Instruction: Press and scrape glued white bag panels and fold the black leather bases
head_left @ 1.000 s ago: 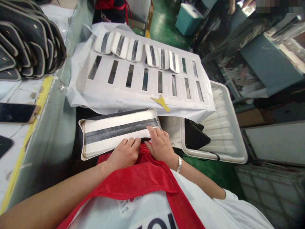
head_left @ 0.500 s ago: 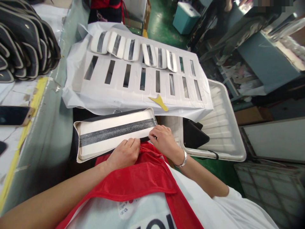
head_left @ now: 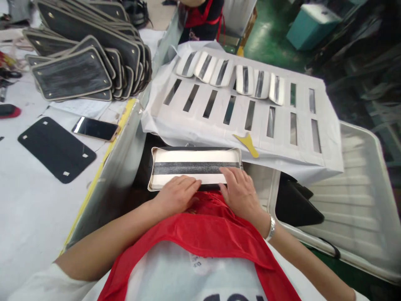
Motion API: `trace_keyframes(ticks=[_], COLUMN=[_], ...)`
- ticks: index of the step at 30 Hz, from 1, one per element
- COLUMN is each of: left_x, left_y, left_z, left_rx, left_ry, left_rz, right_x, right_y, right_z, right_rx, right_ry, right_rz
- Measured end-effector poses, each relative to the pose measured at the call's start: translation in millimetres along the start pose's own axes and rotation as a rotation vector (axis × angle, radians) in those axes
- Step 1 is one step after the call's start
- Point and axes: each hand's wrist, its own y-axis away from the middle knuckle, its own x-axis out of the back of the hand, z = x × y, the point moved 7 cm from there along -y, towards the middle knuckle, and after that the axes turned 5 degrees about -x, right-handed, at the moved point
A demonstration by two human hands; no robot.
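Observation:
A long white panel (head_left: 188,157) with a dark stripe down its middle lies crosswise in front of me. My left hand (head_left: 176,193) rests on its near edge, fingers stretched out flat. My right hand (head_left: 239,193) presses on the panel's near right part, fingers also flat and apart. Neither hand wraps round anything. A red apron (head_left: 203,234) lies just under both wrists.
Beyond the panel a white slotted board (head_left: 300,138) carries several small striped pieces (head_left: 225,73) and a yellow scraper (head_left: 249,144). A white tray (head_left: 357,196) with a black piece (head_left: 294,205) sits right. Left: stacked dark panels (head_left: 81,54), a phone (head_left: 94,128), a black flat piece (head_left: 56,148).
The view has swung left and up, showing the left table. The panel now lies level. My right hand has opened from a pinch at the panel's corner to lying flat.

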Motion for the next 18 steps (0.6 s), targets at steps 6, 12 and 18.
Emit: trace_keyframes(ticks=[6, 12, 18], left_x=[30.0, 27.2, 30.6], left_y=[72.7, 74.3, 75.6], left_z=[-54.9, -62.6, -52.1], left_rx=[0.24, 0.199, 0.111], left_ry=[0.048, 0.079, -0.005], left_rz=[0.048, 0.076, 0.081], right_x=[-36.9, -44.3, -47.3], right_y=[-15.9, -29.9, -26.0], right_z=[-57.3, -74.1, -81.4], right_rx=[0.307, 0.331, 0.379], right_ry=[-0.224, -0.292, -0.275], right_rz=[-0.201, -0.182, -0.195])
